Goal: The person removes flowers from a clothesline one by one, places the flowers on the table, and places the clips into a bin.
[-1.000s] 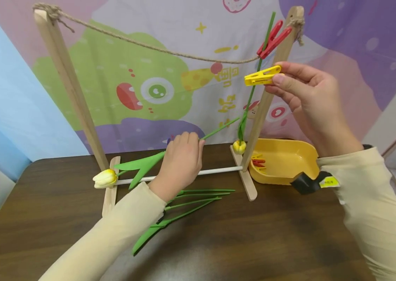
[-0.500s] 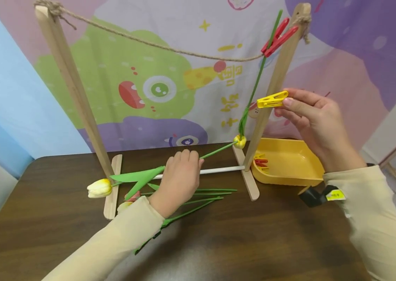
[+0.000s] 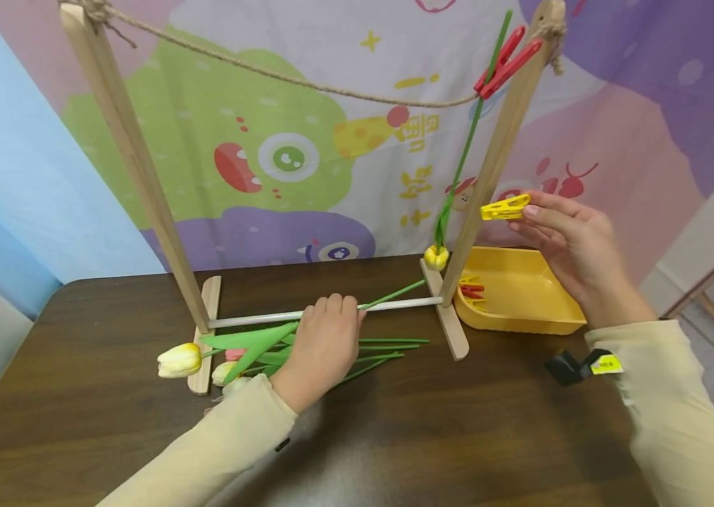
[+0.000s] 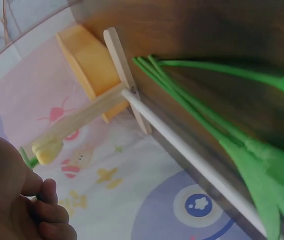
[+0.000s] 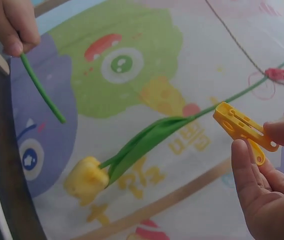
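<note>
My left hand [image 3: 325, 346] grips the green stem of a pale yellow tulip [image 3: 180, 360], its bloom pointing left and the stem's end to the right. Between thumb and fingers my right hand [image 3: 575, 243] pinches a yellow clothespin [image 3: 505, 208], held in front of the right wooden post. A red clothespin [image 3: 504, 67] fastens another yellow tulip [image 3: 436, 258] upside down at the right part of the rope [image 3: 306, 86]. In the right wrist view that tulip's leaf [image 5: 142, 147] hangs behind the yellow clothespin. Several more tulips lie under my left forearm, with a pink bloom [image 3: 234, 354] partly hidden.
The rope spans a left wooden post [image 3: 141, 169] and a right one [image 3: 504, 144]. A white rod [image 3: 401, 304] joins their feet. Right of the frame stands a yellow tray [image 3: 522, 324] with several red and yellow clothespins [image 3: 471, 290]. A printed cloth [image 3: 217, 246] hangs behind.
Both hands have come down, the left with the tulip toward the tabletop, the right with the yellow clothespin from near the rope to lower and a little right.
</note>
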### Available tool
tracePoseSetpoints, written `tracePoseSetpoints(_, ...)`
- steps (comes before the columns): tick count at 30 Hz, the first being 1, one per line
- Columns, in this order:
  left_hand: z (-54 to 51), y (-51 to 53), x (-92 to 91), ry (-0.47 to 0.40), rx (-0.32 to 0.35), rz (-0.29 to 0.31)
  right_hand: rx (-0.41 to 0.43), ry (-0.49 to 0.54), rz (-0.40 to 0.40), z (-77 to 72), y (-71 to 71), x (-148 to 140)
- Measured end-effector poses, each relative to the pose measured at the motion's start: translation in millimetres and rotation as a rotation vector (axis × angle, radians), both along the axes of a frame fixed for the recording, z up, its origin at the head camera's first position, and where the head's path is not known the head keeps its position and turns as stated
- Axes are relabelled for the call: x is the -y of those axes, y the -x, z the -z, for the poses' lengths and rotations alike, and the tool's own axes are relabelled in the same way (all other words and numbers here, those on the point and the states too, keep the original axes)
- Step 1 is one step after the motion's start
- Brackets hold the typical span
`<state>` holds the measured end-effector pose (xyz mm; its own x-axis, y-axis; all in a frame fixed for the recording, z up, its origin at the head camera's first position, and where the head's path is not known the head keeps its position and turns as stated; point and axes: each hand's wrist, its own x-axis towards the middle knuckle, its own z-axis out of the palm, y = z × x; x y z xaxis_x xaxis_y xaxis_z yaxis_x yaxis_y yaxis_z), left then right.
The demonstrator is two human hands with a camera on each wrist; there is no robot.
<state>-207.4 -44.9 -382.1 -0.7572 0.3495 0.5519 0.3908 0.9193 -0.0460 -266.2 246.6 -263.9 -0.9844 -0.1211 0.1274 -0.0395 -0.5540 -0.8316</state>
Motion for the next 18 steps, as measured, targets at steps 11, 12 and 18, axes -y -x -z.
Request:
tracePoseSetpoints(11, 15.8, -10.1, 1.2, -0.026, 0.013, -0.021, 0.089, 0.045, 0.011, 26.2, 3.8, -20.7)
tracePoseSetpoints(12, 17.5, -11.1, 1.0, -0.027, 0.013, -0.023, 0.101, 0.049, 0.011, 29.0, 3.9, -23.0)
tracePoseSetpoints(18, 27.8, -20.1, -2.7, -0.030, 0.018, -0.029, 0.151, 0.098, -0.009, 48.4, 6.8, -36.5)
